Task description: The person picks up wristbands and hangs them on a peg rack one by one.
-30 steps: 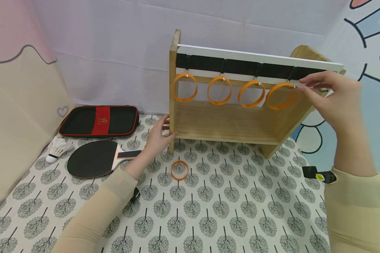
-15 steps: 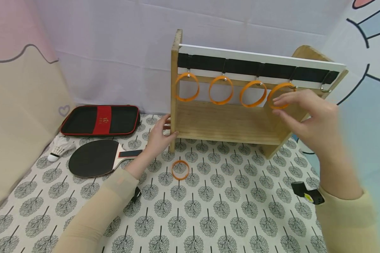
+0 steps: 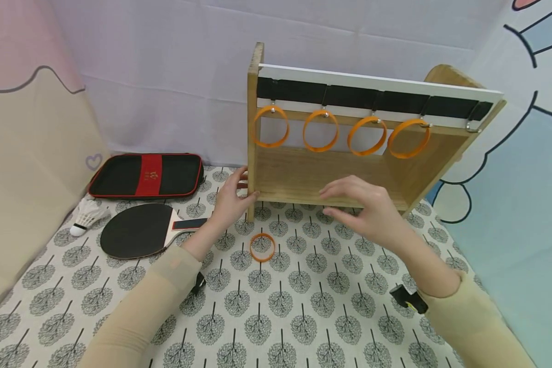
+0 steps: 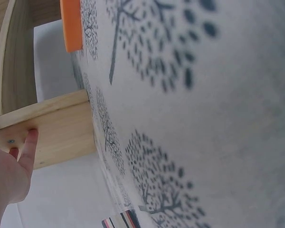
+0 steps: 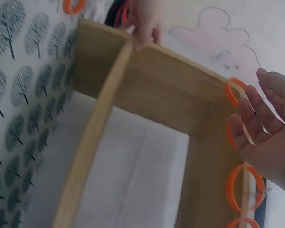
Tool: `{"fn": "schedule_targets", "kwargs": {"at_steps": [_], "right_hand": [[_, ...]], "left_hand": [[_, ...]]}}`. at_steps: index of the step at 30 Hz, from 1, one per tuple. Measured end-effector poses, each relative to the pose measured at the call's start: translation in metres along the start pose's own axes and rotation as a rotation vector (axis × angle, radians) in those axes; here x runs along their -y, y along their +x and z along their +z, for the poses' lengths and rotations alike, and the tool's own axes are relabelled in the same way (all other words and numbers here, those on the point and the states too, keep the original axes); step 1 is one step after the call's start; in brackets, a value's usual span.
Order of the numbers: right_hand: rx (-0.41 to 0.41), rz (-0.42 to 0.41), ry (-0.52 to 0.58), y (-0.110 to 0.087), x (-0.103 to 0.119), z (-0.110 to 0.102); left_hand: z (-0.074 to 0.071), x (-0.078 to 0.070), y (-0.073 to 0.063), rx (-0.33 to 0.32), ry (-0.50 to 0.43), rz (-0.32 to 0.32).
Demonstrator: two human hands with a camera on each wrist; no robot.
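Observation:
My left hand (image 3: 231,199) holds the left side panel of a wooden rack (image 3: 322,176), thumb at its front edge and fingers against its outer face (image 4: 61,133). Four hooks under the rack's white top rail carry orange rings, among them a leftmost ring (image 3: 271,127) and a rightmost one (image 3: 409,139). One more hook (image 3: 473,129) at the right end holds no ring. Another orange ring (image 3: 262,247) lies on the tablecloth in front of the rack. My right hand (image 3: 365,209) hovers in front of the lower board, fingers loosely bent, with nothing in it.
To the left lie a black table tennis bat (image 3: 135,231), a shuttlecock (image 3: 86,219) and a black case with a red band (image 3: 147,176). The tablecloth (image 3: 280,327) has a tree print. Cloth walls stand behind and at both sides.
My right hand has left the right end of the rail and moved down and left, past the rightmost ring. My left hand stays on the side panel.

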State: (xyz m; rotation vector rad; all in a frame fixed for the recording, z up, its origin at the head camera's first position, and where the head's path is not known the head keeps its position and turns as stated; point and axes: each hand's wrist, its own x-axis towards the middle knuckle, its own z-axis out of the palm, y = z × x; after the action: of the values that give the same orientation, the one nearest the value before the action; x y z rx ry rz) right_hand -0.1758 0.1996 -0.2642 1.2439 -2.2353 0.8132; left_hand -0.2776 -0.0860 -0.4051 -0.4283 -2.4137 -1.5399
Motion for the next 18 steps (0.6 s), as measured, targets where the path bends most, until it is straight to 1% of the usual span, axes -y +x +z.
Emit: {"fn": "schedule_targets", "kwargs": {"at_steps": [4, 7, 14, 18], "right_hand": [[0.059, 0.004, 0.023, -0.002, -0.004, 0.025], [0.124, 0.027, 0.043, -0.004, -0.007, 0.043], [0.289, 0.126, 0.1, -0.013, -0.017, 0.085], [0.366, 0.148, 0.114, -0.018, -0.023, 0.106]], "left_hand": [[0.0, 0.0, 0.0, -0.002, 0.011, 0.009], [0.0, 0.001, 0.0, 0.0, 0.015, 0.011], [0.0, 0.001, 0.0, -0.003, 0.016, 0.01], [-0.001, 0.0, 0.0, 0.002, 0.005, 0.007]]}}
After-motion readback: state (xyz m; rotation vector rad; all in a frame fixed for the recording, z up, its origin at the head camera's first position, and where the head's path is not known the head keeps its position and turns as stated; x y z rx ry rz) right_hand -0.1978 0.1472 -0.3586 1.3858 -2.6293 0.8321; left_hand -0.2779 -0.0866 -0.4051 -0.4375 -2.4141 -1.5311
